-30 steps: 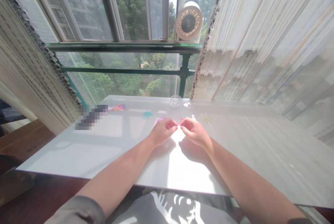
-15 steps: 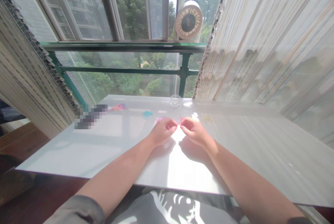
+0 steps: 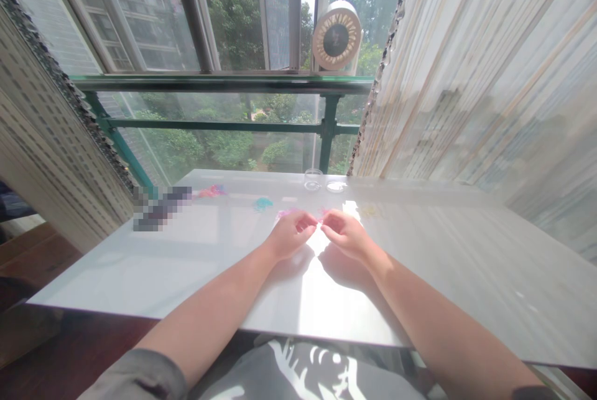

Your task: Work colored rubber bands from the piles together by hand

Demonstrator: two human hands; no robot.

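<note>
Over the middle of the white table (image 3: 196, 263), my left hand (image 3: 293, 233) and my right hand (image 3: 344, 232) face each other with their fingertips almost meeting. Both are closed in a pinch; whatever lies between the fingers is too small to make out. Just beyond my left hand is a small purple pile (image 3: 285, 213), partly covered by the hand. Some pinkish-red bits (image 3: 323, 213) show behind my right fingers. A teal pile (image 3: 263, 203) of tiny pieces lies farther left, and a pale yellow pile (image 3: 370, 211) sits to the right of my right hand.
At the table's far edge stand a clear round container (image 3: 313, 181) and a clear lid-like disc (image 3: 336, 187). A red-orange pile (image 3: 212, 191) lies far left, beside a blurred-out dark object (image 3: 163, 208). A round fan (image 3: 336, 39) is by the window, above a green railing (image 3: 224, 84).
My hands stay almost in the same place, pinched together. The curtain on the right has shifted slightly.
</note>
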